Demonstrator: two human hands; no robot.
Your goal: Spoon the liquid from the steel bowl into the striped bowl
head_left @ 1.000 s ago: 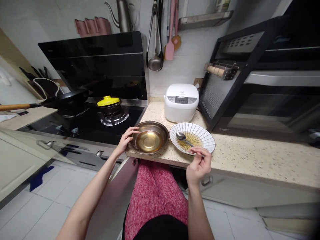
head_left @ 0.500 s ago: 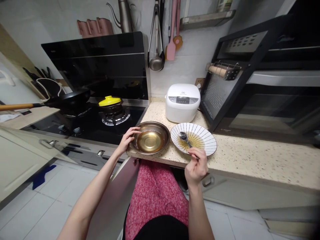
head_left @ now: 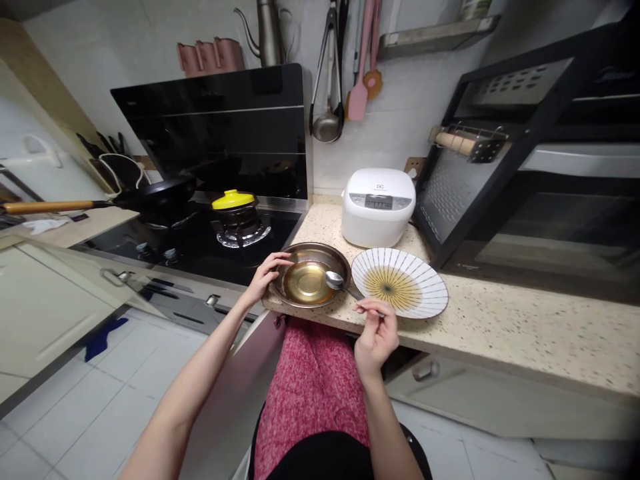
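Note:
My right hand [head_left: 376, 335] grips the handle of a metal spoon [head_left: 335, 281]. The spoon's bowl is over the right side of a round metal basin [head_left: 339, 257], which holds a yellowish liquid. On the basin's left rim rests my left hand [head_left: 264, 277], its fingers reaching over the edge and holding it. Right of the basin is a white plate [head_left: 431, 288] with dark radiating lines. Yellowish liquid lies in the plate's middle, and my right hand is just in front of its near left edge.
A white rice cooker [head_left: 379, 213] stands behind the plate, with a dark oven [head_left: 540, 220] to its right. On the stove at left are a yellow-lidded pot [head_left: 233, 200] and a black wok [head_left: 160, 197]. A cabinet door [head_left: 220, 400] hangs open by my legs.
My right hand has moved left, bringing the spoon from the plate to over the basin. My left hand stays at the basin's rim. The view has shifted slightly left.

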